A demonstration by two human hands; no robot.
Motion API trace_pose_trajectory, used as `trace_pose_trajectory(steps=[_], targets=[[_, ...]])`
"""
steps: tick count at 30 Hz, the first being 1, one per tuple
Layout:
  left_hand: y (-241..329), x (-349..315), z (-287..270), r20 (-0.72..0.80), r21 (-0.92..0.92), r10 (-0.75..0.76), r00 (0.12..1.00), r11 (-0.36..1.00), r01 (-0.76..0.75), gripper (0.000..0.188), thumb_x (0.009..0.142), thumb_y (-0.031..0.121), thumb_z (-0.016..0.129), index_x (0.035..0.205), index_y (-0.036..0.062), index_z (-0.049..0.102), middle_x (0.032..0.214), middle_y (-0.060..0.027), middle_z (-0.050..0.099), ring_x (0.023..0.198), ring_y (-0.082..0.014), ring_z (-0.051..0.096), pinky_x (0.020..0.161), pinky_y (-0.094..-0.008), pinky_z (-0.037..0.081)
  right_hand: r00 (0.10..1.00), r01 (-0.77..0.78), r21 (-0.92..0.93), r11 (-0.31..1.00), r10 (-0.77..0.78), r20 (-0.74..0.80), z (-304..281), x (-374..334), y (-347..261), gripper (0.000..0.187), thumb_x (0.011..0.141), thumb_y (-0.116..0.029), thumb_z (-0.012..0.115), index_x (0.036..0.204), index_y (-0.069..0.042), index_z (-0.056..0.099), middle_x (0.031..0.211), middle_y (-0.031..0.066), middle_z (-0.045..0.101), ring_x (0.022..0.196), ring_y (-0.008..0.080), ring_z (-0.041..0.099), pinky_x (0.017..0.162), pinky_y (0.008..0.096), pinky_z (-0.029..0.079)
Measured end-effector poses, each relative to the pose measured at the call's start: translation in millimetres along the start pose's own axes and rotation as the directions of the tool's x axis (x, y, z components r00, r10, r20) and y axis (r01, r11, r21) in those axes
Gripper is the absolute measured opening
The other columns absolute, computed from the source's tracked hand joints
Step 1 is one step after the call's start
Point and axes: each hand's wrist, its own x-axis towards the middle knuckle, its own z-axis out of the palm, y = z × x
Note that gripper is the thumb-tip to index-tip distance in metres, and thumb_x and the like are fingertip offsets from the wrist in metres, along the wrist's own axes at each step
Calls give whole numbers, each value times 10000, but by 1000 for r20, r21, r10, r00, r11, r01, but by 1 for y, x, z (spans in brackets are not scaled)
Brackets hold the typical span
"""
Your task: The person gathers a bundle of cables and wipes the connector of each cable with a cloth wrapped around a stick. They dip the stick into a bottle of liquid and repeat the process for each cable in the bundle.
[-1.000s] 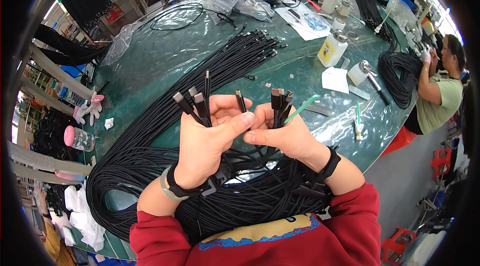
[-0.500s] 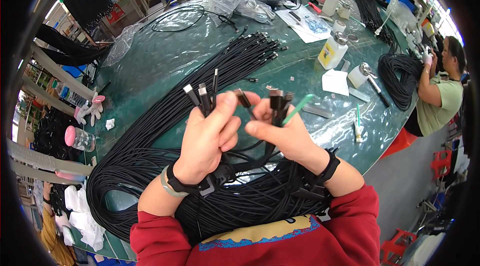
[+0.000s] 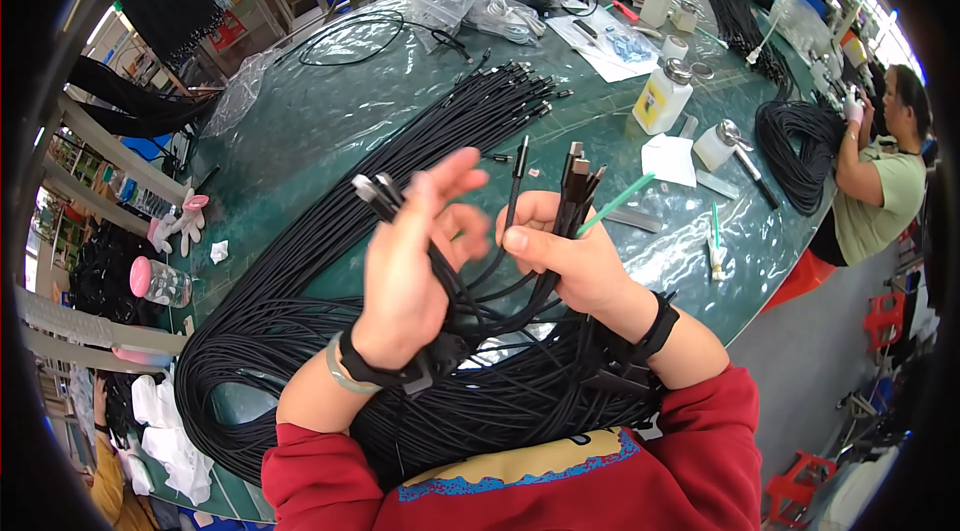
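Note:
My left hand (image 3: 400, 256), its fingers loosely extended and blurred, keeps several black cables in the crook of the thumb. The metal plugs (image 3: 376, 189) of these cables stick out on its left side. In my right hand (image 3: 565, 251) a bunch of black cable ends (image 3: 575, 186) stands upright, gripped by the thumb and fingers, with a thin green stick (image 3: 620, 203) slanting out beside them. One single cable end (image 3: 520, 159) rises apart from that bunch, near my right fingertips. Its lower length curves down between my hands.
A thick bundle of black cables (image 3: 330, 231) loops across the green table (image 3: 300, 111) and under my forearms. Toward the right stand a yellow-labelled bottle (image 3: 662, 99) and a metal-topped bottle (image 3: 716, 147). A co-worker (image 3: 880, 166) sits at the right edge near a coiled cable bundle (image 3: 800, 156).
My left fingers have loosened and stretched out, and its cable plugs have tilted leftward. A single cable end now stands beside my right hand, whose bunch has shifted slightly right.

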Motion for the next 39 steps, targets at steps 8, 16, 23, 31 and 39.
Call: trace_pose_trajectory(steps=[8, 16, 23, 31, 39], targets=[[14, -16, 6, 80, 270, -93, 992, 961, 68, 201, 773, 107, 603, 929, -2, 541, 731, 5, 536, 433, -2, 326, 362, -150, 156, 944, -165, 98, 981, 129, 304, -5, -3, -4, 261, 731, -199, 643, 878, 7, 582, 691, 18, 549, 519, 42, 417, 465, 174, 299], [16, -15, 3, 6, 317, -24, 1000, 948, 21, 119, 714, 36, 633, 675, 34, 520, 572, 5, 506, 431, -11, 359, 377, -154, 212, 993, 68, -294, 953, -38, 108, -1, -4, 3, 266, 753, -195, 638, 920, 9, 604, 804, 78, 626, 579, 53, 504, 489, 177, 378], [14, -13, 5, -10, 299, -70, 998, 952, 70, 207, 709, 66, 663, 624, 46, 475, 563, -13, 520, 436, -29, 426, 374, -157, 239, 986, 19, -284, 959, 30, 166, -1, -4, -2, 247, 774, -225, 617, 890, -8, 628, 756, 50, 628, 567, 49, 490, 470, 187, 377], [14, -9, -3, 32, 254, -126, 992, 961, 114, 131, 724, 65, 659, 769, -2, 556, 584, -13, 537, 432, -3, 382, 365, -154, 212, 979, -40, -241, 970, 86, 185, -5, -4, -5, 218, 762, -207, 628, 850, -8, 638, 724, 41, 616, 573, 52, 490, 486, 185, 380], [17, -12, 2, 19, 259, -92, 996, 962, 84, 223, 741, 29, 616, 945, -25, 545, 740, -85, 602, 422, 6, 352, 364, -147, 190, 997, -52, -41, 998, 54, 54, 4, -3, -3, 145, 662, -29, 703, 737, -38, 580, 687, -5, 557, 605, 46, 499, 545, 183, 392]])
